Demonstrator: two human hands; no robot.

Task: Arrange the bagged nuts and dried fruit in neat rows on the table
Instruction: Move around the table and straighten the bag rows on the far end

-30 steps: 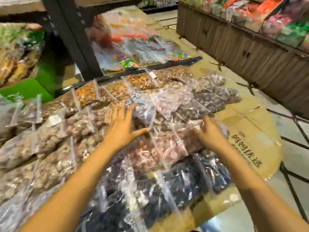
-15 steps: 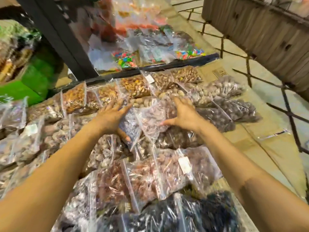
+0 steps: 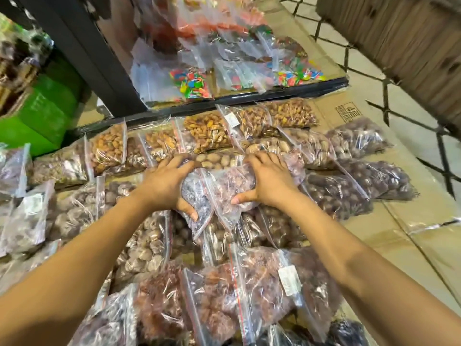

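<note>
Two bare hands close on a pair of clear zip-top plastic bags at the middle of a table spread w/ flattened brown cardboard (image 3: 354,113). The left hand (image 3: 163,184) curls round the left-side bag of dark purplish dried fruit (image 3: 197,198), fingers over its far edge, thumb tucked under the near edge. The right hand (image 3: 268,182) grips the neighbouring clear bag of pinkish-red dried fruit (image 3: 229,186), fingers spread across its top right, thumb pressing the near side. The two bags overlap, the pinkish one partly atop the dark one; both sit on other bags, approx. centre of the display.

Beyond the hands, a far row of clear bags of golden-brown nuts (image 3: 209,132) runs left to right along a black metal shelf rail (image 3: 249,96). Just behind the fingers lies a clear bag of pale tan whole nuts (image 3: 217,161). To the right, clear bags of dark brown round nuts (image 3: 359,183) lie side by side on the cardboard. Nearer the camera, between the forearms, clear bags of reddish-brown dried fruit (image 3: 249,290) w/ red-striped zip seals and a white price label (image 3: 289,280). At left, bags of pale wrinkled dried fruit (image 3: 147,245). On the shelf behind, clear bags of multicoloured sweets (image 3: 192,82). A green box (image 3: 37,113) stands at far left.
</note>
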